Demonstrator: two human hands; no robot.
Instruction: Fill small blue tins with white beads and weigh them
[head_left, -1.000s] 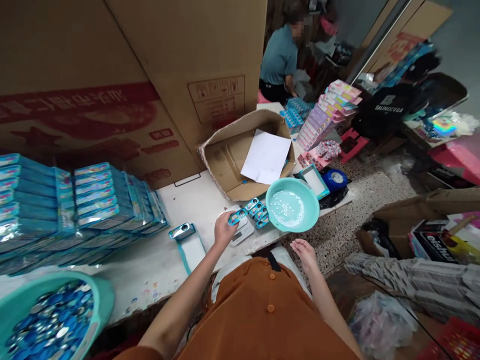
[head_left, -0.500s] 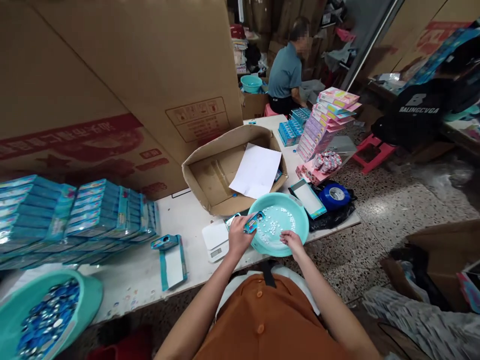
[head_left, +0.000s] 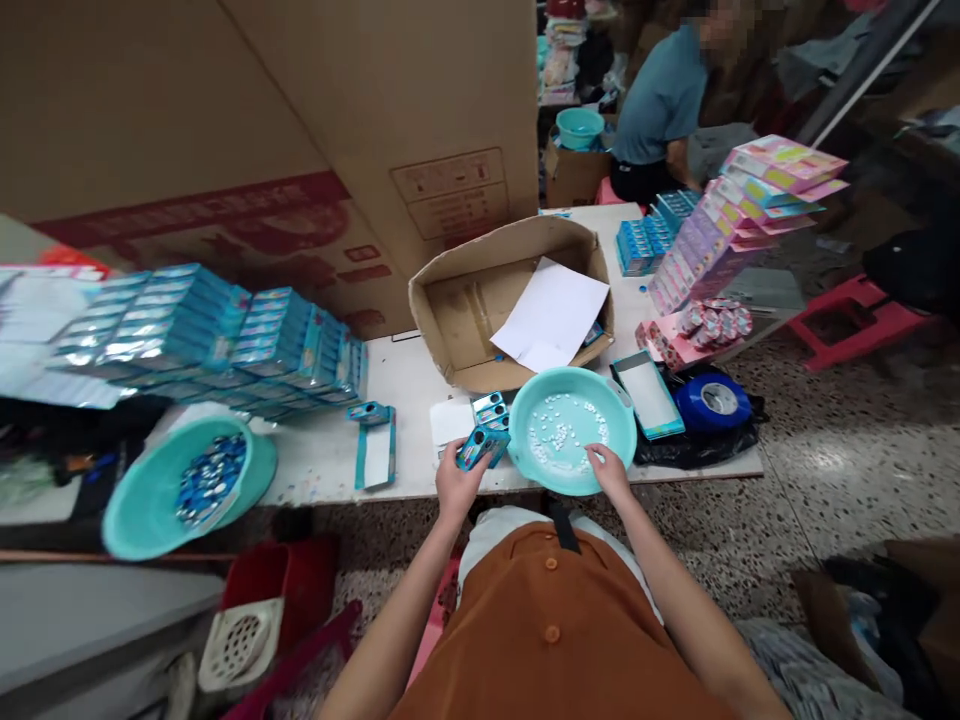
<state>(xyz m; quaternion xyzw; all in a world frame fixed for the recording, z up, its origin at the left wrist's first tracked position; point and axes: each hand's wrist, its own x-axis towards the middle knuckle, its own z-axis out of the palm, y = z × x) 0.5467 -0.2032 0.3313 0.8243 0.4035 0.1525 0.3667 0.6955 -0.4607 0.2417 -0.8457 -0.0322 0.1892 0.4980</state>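
Observation:
My left hand (head_left: 459, 490) is closed around a small blue box (head_left: 484, 448) with round holes, just left of the teal basin (head_left: 536, 474). Behind that box stand more blue boxes (head_left: 491, 408), partly over a white scale (head_left: 448, 422). Many small white pellets (head_left: 561, 436) lie scattered across the basin's floor. At the basin's front right, my right hand (head_left: 611, 472) has its fingertips pinched together; anything between them is too small to see. An open blue tray (head_left: 375, 452), with a box at its top end, lies further left.
Behind the basin sits an open cardboard box (head_left: 457, 335) with a white sheet (head_left: 553, 312). Stacked blue packs (head_left: 277, 335) and a teal tub (head_left: 259, 470) are at left. Blue tape (head_left: 712, 400) and pink boxes (head_left: 697, 235) are at right. A person (head_left: 656, 110) sits beyond.
My left hand has drawn the blue box away from over the basin's left side, back toward the scale. My right hand stays low in the basin. The view has turned left.

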